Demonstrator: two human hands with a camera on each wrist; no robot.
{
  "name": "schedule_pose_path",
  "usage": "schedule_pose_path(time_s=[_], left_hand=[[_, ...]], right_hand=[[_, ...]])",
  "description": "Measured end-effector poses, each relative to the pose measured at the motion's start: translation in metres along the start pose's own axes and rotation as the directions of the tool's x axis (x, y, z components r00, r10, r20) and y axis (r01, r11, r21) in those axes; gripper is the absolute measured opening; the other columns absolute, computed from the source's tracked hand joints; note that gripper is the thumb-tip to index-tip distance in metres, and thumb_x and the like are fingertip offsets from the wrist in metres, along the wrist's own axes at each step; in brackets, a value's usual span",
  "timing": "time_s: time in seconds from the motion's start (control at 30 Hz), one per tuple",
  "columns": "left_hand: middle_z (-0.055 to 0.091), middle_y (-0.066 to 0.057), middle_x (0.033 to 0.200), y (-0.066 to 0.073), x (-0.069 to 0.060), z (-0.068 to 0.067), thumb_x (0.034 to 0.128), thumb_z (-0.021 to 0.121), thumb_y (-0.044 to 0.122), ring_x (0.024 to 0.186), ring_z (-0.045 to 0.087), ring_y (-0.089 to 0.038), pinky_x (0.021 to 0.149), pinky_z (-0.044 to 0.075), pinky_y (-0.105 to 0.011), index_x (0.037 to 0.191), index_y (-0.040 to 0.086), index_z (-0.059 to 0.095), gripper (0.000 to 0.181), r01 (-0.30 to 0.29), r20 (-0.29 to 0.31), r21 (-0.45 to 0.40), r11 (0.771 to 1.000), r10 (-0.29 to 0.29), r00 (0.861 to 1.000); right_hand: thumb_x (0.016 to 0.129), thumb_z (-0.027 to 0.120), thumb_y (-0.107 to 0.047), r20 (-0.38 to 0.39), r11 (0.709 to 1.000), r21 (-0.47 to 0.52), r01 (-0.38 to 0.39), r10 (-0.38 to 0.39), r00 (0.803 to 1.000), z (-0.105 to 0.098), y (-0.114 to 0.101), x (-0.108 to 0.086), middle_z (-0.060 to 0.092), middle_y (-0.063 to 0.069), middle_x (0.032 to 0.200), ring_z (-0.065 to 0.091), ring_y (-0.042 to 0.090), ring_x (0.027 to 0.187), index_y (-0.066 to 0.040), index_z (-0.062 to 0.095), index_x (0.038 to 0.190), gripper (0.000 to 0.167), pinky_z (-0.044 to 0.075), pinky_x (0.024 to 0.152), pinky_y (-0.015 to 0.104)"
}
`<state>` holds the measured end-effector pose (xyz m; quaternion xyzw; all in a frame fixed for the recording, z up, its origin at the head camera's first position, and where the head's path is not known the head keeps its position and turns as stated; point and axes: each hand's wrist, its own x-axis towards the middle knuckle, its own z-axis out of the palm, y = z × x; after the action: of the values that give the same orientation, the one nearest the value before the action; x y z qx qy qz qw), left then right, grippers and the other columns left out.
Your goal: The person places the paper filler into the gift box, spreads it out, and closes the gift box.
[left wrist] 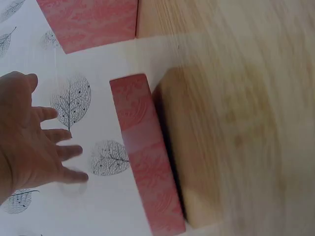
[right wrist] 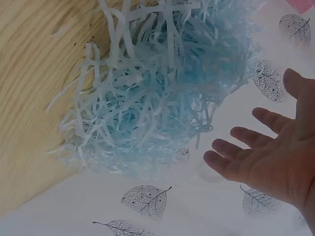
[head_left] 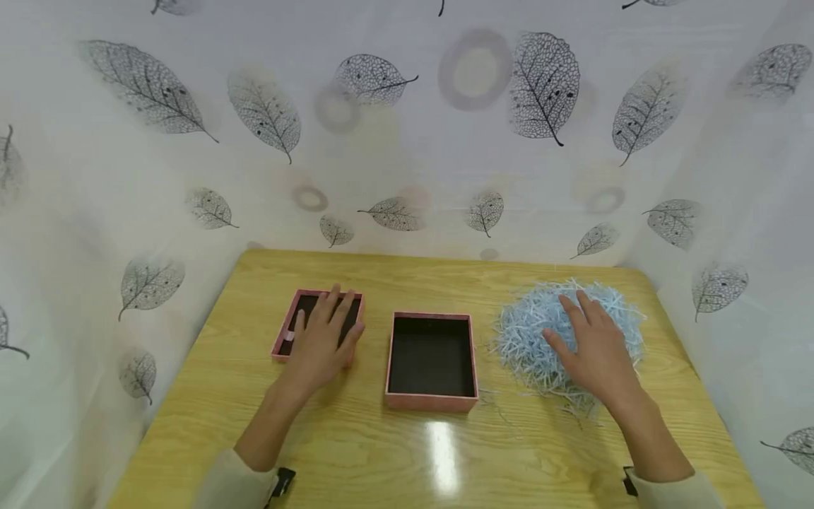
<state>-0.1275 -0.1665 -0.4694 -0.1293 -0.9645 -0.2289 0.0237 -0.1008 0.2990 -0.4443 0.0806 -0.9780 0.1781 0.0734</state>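
My left hand (head_left: 320, 348) hovers with spread fingers over a shallow pink box lid (head_left: 278, 344) with a dark inside. In the left wrist view a gap shows between that hand (left wrist: 34, 140) and the lid's patterned pink side (left wrist: 145, 157). A deeper pink box (head_left: 432, 403), black inside and open at the top, stands between my hands. Above a heap of pale blue shredded paper (head_left: 531, 332) is my right hand (head_left: 598, 353), fingers extended. The right wrist view shows this hand (right wrist: 270, 142) apart from the paper strips (right wrist: 147, 98). Neither hand holds anything.
The wooden table (head_left: 356, 459) carries all of these things. A few loose paper strands (head_left: 502, 413) lie between the box and the heap. Behind and on both sides hangs a white sheet (head_left: 407, 162) printed with grey leaves.
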Motion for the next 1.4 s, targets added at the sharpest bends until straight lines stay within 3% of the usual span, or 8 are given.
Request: schedule_pose_path(time_s=[0.17,0.4,0.53,0.63,0.73,0.93,1.17,1.4], left_hand=[[0.018,-0.013,0.176,0.002,-0.001,0.014,0.1148,0.047,0.031,0.16,0.021,-0.038,0.124,0.018,-0.07,0.171,0.015,0.02,0.065,-0.084,-0.004,-0.293,0.952,0.087,0.996],[0.029,-0.009,0.173,0.006,0.002,0.036,0.1142,0.049,0.021,0.157,0.032,-0.034,0.122,0.033,-0.06,0.17,0.019,0.026,0.06,-0.078,-0.006,-0.626,0.776,0.096,0.995],[0.028,-0.008,0.173,0.01,0.002,0.048,0.1137,0.05,0.017,0.157,0.032,-0.035,0.121,0.034,-0.058,0.169,0.023,0.028,0.06,-0.033,0.039,-0.741,0.67,0.093,0.995],[0.025,-0.009,0.174,0.013,0.002,0.055,0.1132,0.051,0.013,0.157,0.03,-0.035,0.122,0.033,-0.055,0.169,0.022,0.029,0.06,-0.043,0.045,-0.784,0.62,0.125,0.991],[0.025,-0.01,0.174,0.014,0.003,0.06,0.1126,0.051,0.012,0.156,0.031,-0.036,0.122,0.033,-0.054,0.168,0.02,0.031,0.059,-0.085,0.021,-0.789,0.608,0.165,0.986],[0.033,-0.008,0.171,0.016,0.005,0.062,0.1137,0.05,0.016,0.152,0.039,-0.036,0.119,0.038,-0.052,0.166,0.023,0.036,0.055,-0.096,0.02,-0.757,0.646,0.17,0.985],[0.031,-0.012,0.172,0.019,0.006,0.058,0.1134,0.051,0.017,0.154,0.037,-0.037,0.119,0.038,-0.049,0.167,0.019,0.035,0.056,-0.088,0.028,-0.793,0.603,0.179,0.983],[0.032,-0.008,0.172,0.021,0.006,0.059,0.1122,0.055,0.018,0.153,0.038,-0.038,0.118,0.039,-0.059,0.167,0.022,0.034,0.058,-0.081,0.044,-0.77,0.632,0.179,0.983]], right_hand=[[0.099,0.075,-0.017,-0.115,1.0,0.001,-0.012,0.012,0.993,-0.002,0.018,-0.003,0.041,0.039,0.155,0.04,0.068,0.132,0.003,0.052,0.15,0.059,0.033,0.094,0.087],[0.098,0.075,-0.014,-0.121,0.992,0.063,-0.105,0.113,0.986,-0.002,0.047,-0.009,0.046,0.041,0.144,0.044,0.066,0.124,0.008,0.055,0.145,0.055,0.037,0.092,0.082],[0.102,0.072,-0.018,-0.057,0.981,0.118,-0.153,0.161,0.985,0.006,0.06,-0.013,0.045,0.043,0.143,0.044,0.066,0.124,0.01,0.051,0.148,0.058,0.039,0.093,0.08],[0.102,0.071,-0.019,-0.03,0.973,0.139,-0.185,0.19,0.981,0.013,0.067,-0.015,0.046,0.043,0.143,0.046,0.065,0.123,0.01,0.052,0.147,0.056,0.042,0.091,0.078],[0.101,0.072,-0.015,-0.066,0.97,0.132,-0.205,0.215,0.974,0.02,0.071,-0.016,0.055,0.04,0.136,0.058,0.059,0.114,0.008,0.061,0.139,0.046,0.051,0.08,0.069],[0.099,0.072,-0.011,-0.188,0.963,0.132,-0.234,0.257,0.948,0.022,0.075,-0.014,0.072,0.034,0.112,0.071,0.046,0.084,0.005,0.072,0.12,0.026,0.052,0.057,0.045],[0.1,0.071,-0.012,-0.279,0.962,0.158,-0.222,0.259,0.925,0.002,0.068,-0.008,0.073,0.031,0.103,0.059,0.02,0.06,0.003,0.074,0.116,0.023,0.044,0.056,0.029],[0.099,0.073,-0.008,-0.352,0.964,0.176,-0.199,0.251,0.902,-0.033,0.052,-0.005,0.073,0.029,0.098,0.062,0.022,0.08,0.004,0.075,0.117,0.022,0.037,0.059,0.006]])
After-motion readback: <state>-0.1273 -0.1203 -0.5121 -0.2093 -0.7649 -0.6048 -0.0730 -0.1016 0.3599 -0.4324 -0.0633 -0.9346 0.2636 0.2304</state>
